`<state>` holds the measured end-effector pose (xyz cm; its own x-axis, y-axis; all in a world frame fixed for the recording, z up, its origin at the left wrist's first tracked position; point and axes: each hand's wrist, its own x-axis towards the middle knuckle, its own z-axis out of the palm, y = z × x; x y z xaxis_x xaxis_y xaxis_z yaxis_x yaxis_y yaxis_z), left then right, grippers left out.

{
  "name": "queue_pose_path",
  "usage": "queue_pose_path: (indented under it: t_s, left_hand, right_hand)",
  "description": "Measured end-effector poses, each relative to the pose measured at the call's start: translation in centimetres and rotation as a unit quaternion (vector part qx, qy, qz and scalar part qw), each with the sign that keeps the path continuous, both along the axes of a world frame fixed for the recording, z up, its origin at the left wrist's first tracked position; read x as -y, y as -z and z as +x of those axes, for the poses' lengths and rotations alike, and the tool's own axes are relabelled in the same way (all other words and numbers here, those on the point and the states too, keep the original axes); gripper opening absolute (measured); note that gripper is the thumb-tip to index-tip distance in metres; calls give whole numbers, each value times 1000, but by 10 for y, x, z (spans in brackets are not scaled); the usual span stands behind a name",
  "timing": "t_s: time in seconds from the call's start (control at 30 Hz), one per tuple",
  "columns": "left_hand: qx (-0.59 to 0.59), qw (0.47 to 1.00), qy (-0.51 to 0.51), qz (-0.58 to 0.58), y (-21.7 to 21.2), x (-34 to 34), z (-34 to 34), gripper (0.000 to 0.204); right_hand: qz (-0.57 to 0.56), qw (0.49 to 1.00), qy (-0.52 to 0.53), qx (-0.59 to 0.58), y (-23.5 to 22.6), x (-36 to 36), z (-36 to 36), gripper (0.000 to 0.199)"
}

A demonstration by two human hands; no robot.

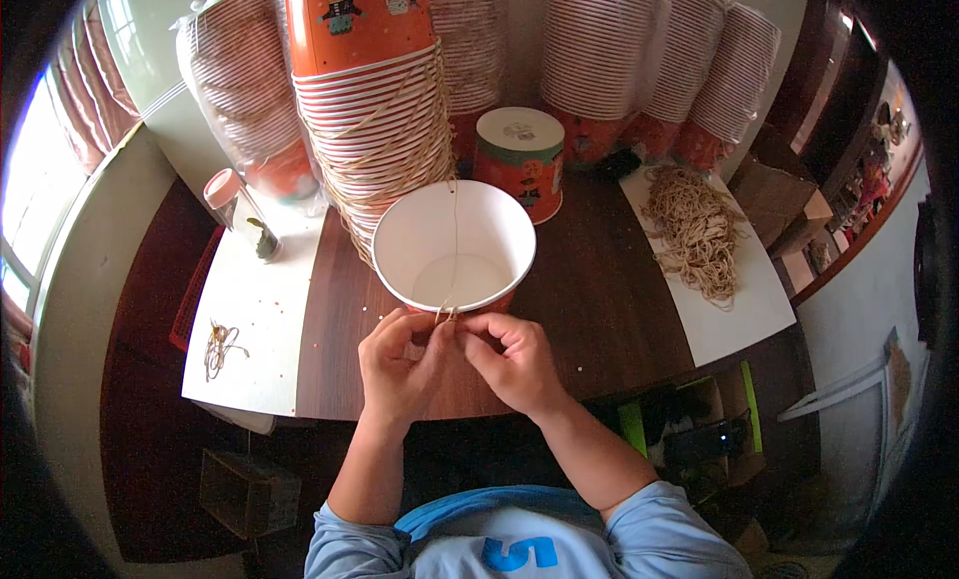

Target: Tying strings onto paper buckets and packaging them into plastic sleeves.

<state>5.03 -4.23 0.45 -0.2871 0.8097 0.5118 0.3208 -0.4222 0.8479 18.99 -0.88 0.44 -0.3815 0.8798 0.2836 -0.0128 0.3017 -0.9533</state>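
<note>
A large paper bucket (455,224), white inside and orange-red outside, stands upright with its mouth toward me. A thin beige cord (457,229) runs from its far rim across the opening to the near rim. At that near rim my left hand (400,354) is closed, thumb and forefinger pinching the cord's ends. Beside it my right hand (509,359) also pinches the cord, fingertips close to the left ones. The fine crossing of the strands between the fingers is too small to make out.
Behind the bucket rises a tall stack of corded buckets (375,129). An upturned bucket (519,164) stands beside it. Plastic-wrapped stacks (599,59) line the back. A cord heap (696,229) lies right; a lidded clear jar (245,214) and small cord bundle (222,347) lie left.
</note>
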Motion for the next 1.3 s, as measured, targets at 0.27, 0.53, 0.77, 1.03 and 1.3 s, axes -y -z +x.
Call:
queue_pose_path:
  t_s: [0.27,0.53,0.77,1.03,1.3]
  left_hand:
    - [-31,997,28,-61,4,7,-8,9]
    - [-25,999,27,-19,3,6,-9,8]
    - [-28,999,12,-22,1,8,-9,7]
    - [-63,997,-49,8,2,12,-8,9]
    - [-102,994,-32,-4,1,14,-14,12]
  right_hand:
    - [-60,995,34,-71,2,-2,-4,23]
    - [-204,965,-16,-164,4,-3,-17,19]
    - [-242,947,-17,-211,0,3,-18,16]
    - [-195,968,-47,-151,9,5,-16,12]
    - [-87,990,23,-113,4,10,-22,19]
